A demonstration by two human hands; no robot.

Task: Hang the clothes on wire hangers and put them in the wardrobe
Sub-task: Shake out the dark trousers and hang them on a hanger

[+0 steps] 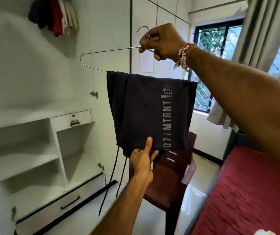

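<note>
We're looking at home bedroom: white built-in wardrobe standing open, clothes hanging inside; red-covered bed lying right; curtain hanging beside barred window; brown plastic chair standing between.

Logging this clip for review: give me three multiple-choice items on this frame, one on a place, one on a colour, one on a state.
1. Where does the dark garment hang?
A) on the chair
B) over the wire hanger's lower bar
C) on the wardrobe rail

2. What colour is the bed cover?
A) blue
B) white
C) red

3. What is the right hand doing?
A) gripping the hanger below its hook
B) resting open
C) pulling a drawer

Answers:
1 B: it drapes over the bar while the left hand holds its lower edge.
2 C: the cover at right is red.
3 A: its fingers curl round the wire.
</note>
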